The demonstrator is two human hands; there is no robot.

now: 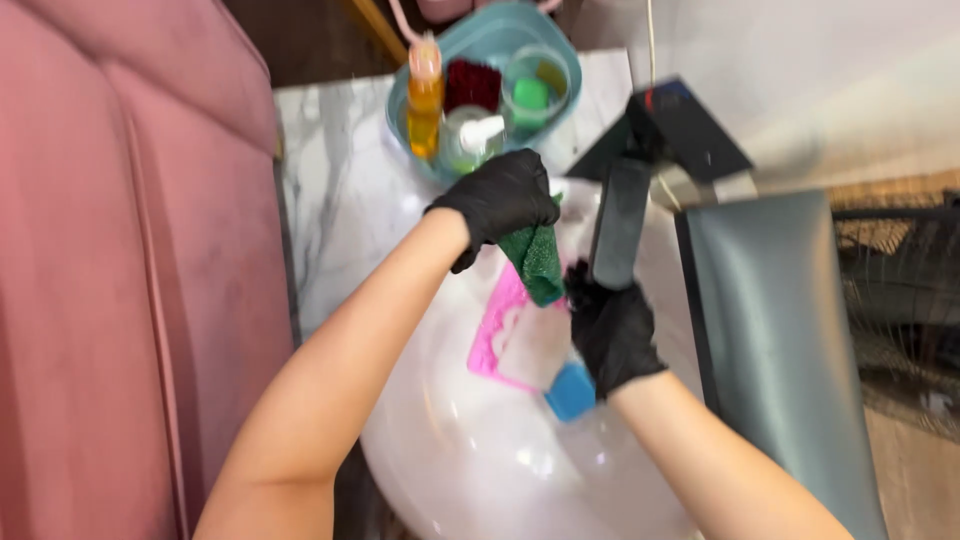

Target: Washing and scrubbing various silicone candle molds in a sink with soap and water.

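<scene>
Forearms: two bare arms reach in from the bottom edge.
Left hand (500, 200): black-gloved, clenched on a green cloth (537, 262).
Right hand (612, 325): black-gloved, grasping a dark flat tool (620, 225) upright.
Basin (470, 450): white, beneath both hands; pink pad (495, 330) and blue sponge (572, 392) inside.
Bench (320, 150): marble, carrying a teal tray (400, 100) of bottles.

a teal tray (570, 60) of bottles sits on the marble counter (320, 170), beside a pink upholstered seat (120, 250).
</scene>
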